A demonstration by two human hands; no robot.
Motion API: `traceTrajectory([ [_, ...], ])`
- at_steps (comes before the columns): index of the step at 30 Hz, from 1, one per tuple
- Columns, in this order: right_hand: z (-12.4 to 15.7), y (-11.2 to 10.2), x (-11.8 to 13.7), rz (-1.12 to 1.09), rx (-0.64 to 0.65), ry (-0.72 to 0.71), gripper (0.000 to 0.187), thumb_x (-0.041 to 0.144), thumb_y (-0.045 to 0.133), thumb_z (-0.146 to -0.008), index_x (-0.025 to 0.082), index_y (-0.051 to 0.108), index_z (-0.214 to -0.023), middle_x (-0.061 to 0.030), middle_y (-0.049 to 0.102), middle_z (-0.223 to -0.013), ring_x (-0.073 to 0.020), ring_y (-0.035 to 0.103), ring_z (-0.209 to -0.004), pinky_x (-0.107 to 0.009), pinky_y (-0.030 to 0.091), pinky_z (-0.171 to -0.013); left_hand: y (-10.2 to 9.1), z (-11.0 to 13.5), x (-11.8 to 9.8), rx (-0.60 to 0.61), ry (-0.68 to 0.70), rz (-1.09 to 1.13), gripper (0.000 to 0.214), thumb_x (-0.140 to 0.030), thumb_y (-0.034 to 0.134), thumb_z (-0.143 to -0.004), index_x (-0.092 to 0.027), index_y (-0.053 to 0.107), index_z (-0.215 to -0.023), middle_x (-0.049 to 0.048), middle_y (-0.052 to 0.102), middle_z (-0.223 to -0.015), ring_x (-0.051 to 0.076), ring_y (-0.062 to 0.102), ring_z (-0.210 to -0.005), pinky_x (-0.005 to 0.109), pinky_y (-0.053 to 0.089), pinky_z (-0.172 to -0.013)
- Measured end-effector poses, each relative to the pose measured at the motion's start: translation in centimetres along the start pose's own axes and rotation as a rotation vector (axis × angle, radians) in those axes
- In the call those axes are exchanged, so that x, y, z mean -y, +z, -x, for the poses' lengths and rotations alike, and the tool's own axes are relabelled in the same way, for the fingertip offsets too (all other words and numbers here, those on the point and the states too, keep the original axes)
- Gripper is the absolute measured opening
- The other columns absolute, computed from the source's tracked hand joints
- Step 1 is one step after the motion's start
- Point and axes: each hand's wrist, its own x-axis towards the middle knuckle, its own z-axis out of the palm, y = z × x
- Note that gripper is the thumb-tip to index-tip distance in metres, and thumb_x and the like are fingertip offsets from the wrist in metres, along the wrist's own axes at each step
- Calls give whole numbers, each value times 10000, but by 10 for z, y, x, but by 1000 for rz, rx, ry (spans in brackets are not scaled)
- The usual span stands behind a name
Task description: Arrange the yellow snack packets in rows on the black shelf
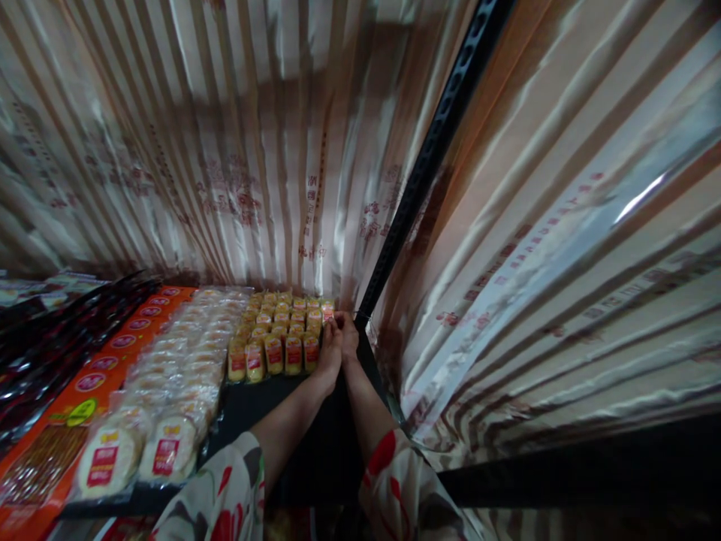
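Note:
At the right end of the rows of small yellow snack packs (274, 352), my left hand (329, 353) and my right hand (348, 338) are close together, fingers closed. A small snack pack (327, 309) with a red and white label shows just beyond my fingertips, and both hands seem to grip it, its lower part hidden by them. The yellow packs stand upright in several rows on the black shelf (256, 409). My fingertips are partly hidden and dim.
Left of the yellow packs lie two columns of round, flat, clear-wrapped cakes (169, 451). Beyond them are an orange snack bag row (121, 342) and dark glossy packets (67, 361). A black slotted post (420, 176) rises beside my right hand. Pleated printed sheeting (270, 150) hangs behind.

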Motion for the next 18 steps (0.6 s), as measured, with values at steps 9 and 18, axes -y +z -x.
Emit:
traceTrajectory([
  [9,4,5,-8,120,-57,-89,244,316,421,-770,189,566,-919,-55,622,-915,-175,561,-834,-302,441,-776,0,12,-14,-71,-76,44,465,-323,316,-889,-241,336,-1346,0,250,-1470,127,197,-1351,257,178,-1102],
  [18,50,-4,-7,193,-130,-117,376,260,411,-747,108,551,-1061,-140,583,-1033,-213,517,-967,-344,410,-872,-1,51,-13,-147,-7,-88,420,-214,380,-846,-124,455,-1249,143,525,-1268,213,465,-1199,347,343,-1023],
])
